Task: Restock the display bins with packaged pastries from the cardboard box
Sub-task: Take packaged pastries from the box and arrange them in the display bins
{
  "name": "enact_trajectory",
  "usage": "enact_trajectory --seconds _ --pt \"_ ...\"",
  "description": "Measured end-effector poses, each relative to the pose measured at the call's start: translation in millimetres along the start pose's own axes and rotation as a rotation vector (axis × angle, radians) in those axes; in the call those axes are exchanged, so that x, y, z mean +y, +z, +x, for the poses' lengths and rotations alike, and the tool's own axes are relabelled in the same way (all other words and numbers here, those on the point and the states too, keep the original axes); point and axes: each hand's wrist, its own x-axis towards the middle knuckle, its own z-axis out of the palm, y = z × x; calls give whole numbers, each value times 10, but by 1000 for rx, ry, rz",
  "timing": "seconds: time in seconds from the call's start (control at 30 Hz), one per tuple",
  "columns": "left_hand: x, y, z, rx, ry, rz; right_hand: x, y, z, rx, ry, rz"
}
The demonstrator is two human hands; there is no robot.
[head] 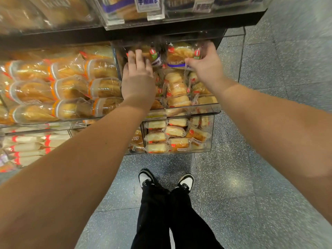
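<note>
Both hands reach into a clear acrylic display bin [206,106] on the middle shelf, filled with several wrapped pastries [177,89]. My right hand [206,67] grips a packaged pastry [179,53] with a purple band at the back of the bin, thumb on its lower right corner. My left hand [137,78] lies palm-down with fingers on another purple-banded pastry pack [152,54] to the left. Whether the left hand grasps or only presses that pack is unclear. The cardboard box is out of view.
A neighbouring bin [71,87] to the left holds orange-trimmed bread packs. Below, a lower bin [179,135] contains small cake packs. An upper shelf [179,20] with price tags overhangs my hands. My black trousers and black-and-white shoes [166,178] stand on grey speckled floor [251,177].
</note>
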Motion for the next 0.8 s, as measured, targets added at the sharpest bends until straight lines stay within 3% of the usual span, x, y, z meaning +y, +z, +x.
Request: enact_trajectory --seconds 0.17,0.5,0.8 --pt "74 -2 153 -71 -82 -1 -26 -44 54 2 36 24" --pt "88 -53 293 -76 -168 -245 -122 20 68 -70 67 -33" --pt "72 -95 192 -100 -218 -325 -140 219 140 -109 139 -52"
